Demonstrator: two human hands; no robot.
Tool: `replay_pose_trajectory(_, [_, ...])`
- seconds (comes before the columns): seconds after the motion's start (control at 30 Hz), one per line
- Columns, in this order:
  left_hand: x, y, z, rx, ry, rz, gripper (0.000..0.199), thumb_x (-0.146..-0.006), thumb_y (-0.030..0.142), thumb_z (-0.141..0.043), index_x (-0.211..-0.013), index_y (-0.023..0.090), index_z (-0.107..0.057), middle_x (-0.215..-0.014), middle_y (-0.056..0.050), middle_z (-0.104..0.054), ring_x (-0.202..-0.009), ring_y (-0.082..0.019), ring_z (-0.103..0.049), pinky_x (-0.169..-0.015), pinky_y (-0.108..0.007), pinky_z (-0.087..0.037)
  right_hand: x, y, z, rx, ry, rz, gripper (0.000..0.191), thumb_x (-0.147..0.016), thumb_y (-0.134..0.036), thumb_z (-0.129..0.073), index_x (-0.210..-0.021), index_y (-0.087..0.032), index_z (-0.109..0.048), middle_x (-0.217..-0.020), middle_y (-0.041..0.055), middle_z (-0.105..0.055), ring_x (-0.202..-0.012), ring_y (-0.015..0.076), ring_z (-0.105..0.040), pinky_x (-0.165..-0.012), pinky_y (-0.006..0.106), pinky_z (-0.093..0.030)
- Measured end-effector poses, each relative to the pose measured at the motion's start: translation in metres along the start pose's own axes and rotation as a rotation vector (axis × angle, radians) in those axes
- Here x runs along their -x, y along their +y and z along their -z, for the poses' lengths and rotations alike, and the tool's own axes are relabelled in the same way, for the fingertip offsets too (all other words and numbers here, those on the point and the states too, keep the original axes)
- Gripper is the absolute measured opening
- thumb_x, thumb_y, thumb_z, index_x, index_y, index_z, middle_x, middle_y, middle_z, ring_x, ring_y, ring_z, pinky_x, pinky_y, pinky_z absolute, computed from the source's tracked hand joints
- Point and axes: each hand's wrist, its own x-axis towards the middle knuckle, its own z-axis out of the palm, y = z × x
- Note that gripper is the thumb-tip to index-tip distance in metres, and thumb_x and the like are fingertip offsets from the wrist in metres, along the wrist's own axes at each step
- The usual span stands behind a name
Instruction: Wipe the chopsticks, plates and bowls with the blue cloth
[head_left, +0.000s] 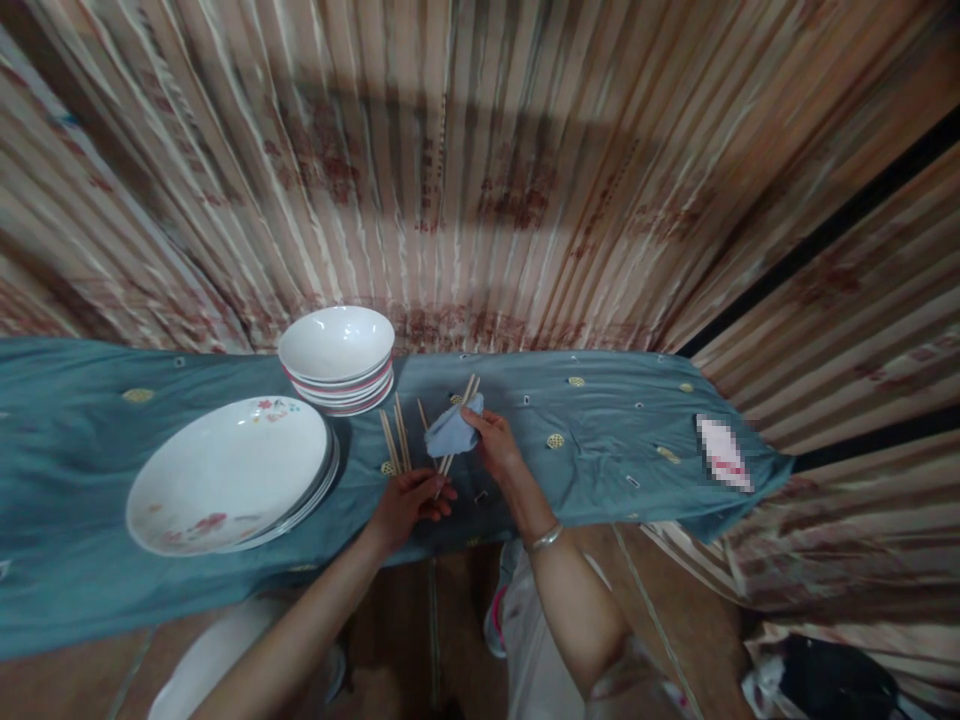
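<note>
My left hand [414, 500] pinches the near ends of a pair of chopsticks [472, 388] above the cloth-covered table. Wrapped around the middle of that pair is a light blue cloth [453, 430], gripped by my right hand [491, 440]. The chopsticks' far tips stick out past the cloth. More chopsticks [401, 432] lie on the table just beyond my left hand, to its left. Part of another stick shows behind the blue cloth.
At the left stand stacked large plates [232, 480] with floral prints. Behind them is a stack of white bowls [337, 345] with red bands. A blurred pinkish item [724, 455] lies near the right end of the teal tablecloth [600, 470]. Striped curtains [480, 200] hang behind.
</note>
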Motion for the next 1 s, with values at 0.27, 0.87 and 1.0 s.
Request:
replay_pose_trajectory(0.27, [0.004, -0.006, 0.000, -0.013, -0.028, 0.033, 0.042, -0.055, 0.047, -0.082, -0.074, 0.013, -0.067, -0.063, -0.005, -0.069, -0.045, -0.009, -0.057, -0.042, -0.020, -0.040, -0.006, -0.011, 0.008, 0.016, 0.085, 0.033, 0.017, -0.059, -0.035, -0.078, -0.063, -0.021, -0.068, -0.059, -0.0018, -0.068, -0.059, 0.0147, -0.062, -0.058, 0.027, -0.047])
replay_pose_trajectory(0.87, [0.009, -0.014, 0.002, -0.052, -0.077, 0.067, 0.044, -0.057, 0.049, -0.079, -0.076, 0.012, -0.064, -0.063, -0.005, -0.068, -0.045, -0.010, -0.057, -0.043, -0.021, -0.039, -0.010, -0.017, 0.019, 0.046, 0.112, 0.098, 0.007, -0.068, -0.029, -0.070, -0.065, -0.023, -0.067, -0.069, 0.0001, -0.071, -0.066, 0.0153, -0.065, -0.064, 0.028, -0.051])
replay_pose_trajectory(1.0, [0.009, -0.013, 0.003, -0.029, -0.071, 0.059, 0.044, -0.057, 0.048, -0.079, -0.075, 0.011, -0.064, -0.062, -0.005, -0.068, -0.044, -0.010, -0.057, -0.043, -0.021, -0.039, -0.009, -0.015, 0.016, 0.052, 0.059, 0.073, 0.013, -0.065, -0.034, -0.073, -0.064, -0.022, -0.066, -0.067, 0.0017, -0.071, -0.069, 0.0183, -0.066, -0.064, 0.030, -0.051])
